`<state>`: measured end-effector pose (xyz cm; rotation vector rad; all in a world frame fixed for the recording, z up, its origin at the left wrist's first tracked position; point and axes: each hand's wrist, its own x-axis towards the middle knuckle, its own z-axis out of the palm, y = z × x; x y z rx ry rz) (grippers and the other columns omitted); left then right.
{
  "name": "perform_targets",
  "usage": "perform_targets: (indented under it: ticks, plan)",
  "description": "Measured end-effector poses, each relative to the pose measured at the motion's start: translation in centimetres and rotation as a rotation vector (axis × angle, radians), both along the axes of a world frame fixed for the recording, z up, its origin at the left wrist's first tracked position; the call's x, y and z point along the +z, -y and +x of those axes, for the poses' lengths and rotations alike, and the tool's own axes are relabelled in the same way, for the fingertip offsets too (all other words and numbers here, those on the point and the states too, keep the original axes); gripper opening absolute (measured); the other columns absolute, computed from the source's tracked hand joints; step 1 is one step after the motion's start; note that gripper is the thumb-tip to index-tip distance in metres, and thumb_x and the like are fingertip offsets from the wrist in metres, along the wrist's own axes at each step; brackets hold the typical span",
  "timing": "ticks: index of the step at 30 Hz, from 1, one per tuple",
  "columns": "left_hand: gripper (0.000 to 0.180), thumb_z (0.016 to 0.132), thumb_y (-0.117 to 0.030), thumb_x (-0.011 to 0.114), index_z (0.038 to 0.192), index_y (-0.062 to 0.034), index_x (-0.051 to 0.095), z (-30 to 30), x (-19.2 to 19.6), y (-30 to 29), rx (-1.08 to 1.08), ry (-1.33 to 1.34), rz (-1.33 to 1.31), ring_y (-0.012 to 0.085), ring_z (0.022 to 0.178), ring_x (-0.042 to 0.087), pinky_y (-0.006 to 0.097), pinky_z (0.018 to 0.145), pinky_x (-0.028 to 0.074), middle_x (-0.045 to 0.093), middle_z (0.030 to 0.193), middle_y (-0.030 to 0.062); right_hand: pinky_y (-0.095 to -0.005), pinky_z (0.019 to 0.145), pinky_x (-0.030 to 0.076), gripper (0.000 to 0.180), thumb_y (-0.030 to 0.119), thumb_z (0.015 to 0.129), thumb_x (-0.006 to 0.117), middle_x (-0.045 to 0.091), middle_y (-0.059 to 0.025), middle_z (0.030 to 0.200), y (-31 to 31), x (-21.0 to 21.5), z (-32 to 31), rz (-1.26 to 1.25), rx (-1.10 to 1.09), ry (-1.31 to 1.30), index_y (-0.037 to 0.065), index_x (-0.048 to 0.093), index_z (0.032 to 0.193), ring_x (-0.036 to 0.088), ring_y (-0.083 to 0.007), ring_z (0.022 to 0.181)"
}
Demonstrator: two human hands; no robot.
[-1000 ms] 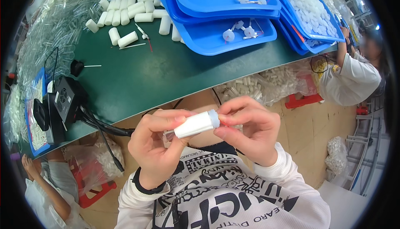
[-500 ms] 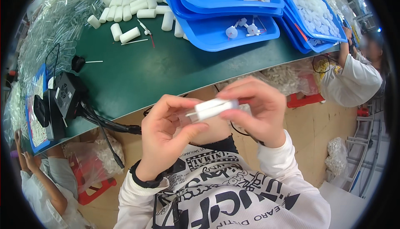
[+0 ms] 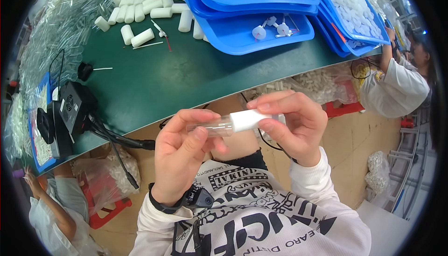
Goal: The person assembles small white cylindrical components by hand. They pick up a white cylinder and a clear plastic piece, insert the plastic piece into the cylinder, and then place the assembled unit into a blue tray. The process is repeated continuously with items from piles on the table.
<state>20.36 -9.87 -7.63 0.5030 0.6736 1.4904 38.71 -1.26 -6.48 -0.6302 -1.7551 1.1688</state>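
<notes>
In front of my body, my left hand (image 3: 181,146) is closed around a clear plastic tube (image 3: 222,128), thumb and fingers on its sides. Inside the tube a thin white stick shows faintly. My right hand (image 3: 298,123) pinches a smooth white cylinder (image 3: 243,120) between thumb and fingers. Its left end meets the tube's right end, roughly in one line; whether it reaches inside, I cannot tell. Something clear shows at the cylinder's right end, partly hidden by my right fingers.
Several white cylinders (image 3: 139,13) and a heap of clear tubes (image 3: 56,46) lie on the green table (image 3: 154,83). Stacked blue trays (image 3: 219,44) hold white discs with sticks. A black fan device (image 3: 77,104) with cables stands left. Other people sit at both sides.
The white cylinder has shifted slightly right and now lines up with the tube, more of which shows. My left wrist has turned, bringing a black device on its band into view.
</notes>
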Motion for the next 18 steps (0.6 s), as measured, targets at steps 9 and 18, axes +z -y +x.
perform_targets:
  ticks: [9, 18]
  plan:
    - [0.025, 0.085, -0.006, 0.059, 0.108, 0.0046, 0.054, 0.7, -0.6, 0.0, 0.096, -0.144, -0.003, 0.0190, 0.087, 0.061, 0.030, 0.080, 0.047, 0.060, 0.103, 0.0140, -0.0298, 0.071, 0.050, 0.023, 0.000, 0.070, 0.070, 0.065, -0.0193, 0.095, -0.1, 0.8, 0.0, -0.004, 0.143, 0.178, -0.002, 0.062, 0.092, 0.065, -0.0235, 0.086]
    - [0.023, 0.076, 0.007, 0.062, 0.099, 0.0066, 0.059, 0.8, -0.6, 0.1, 0.121, -0.484, 0.073, 0.0172, 0.087, 0.060, 0.027, 0.076, 0.048, 0.058, 0.099, 0.0122, -0.0267, 0.065, 0.051, 0.014, 0.001, 0.067, 0.072, 0.068, -0.0142, 0.083, -1.2, 1.8, 0.6, -0.022, 0.208, 0.382, 0.000, 0.066, 0.080, 0.067, -0.0222, 0.075]
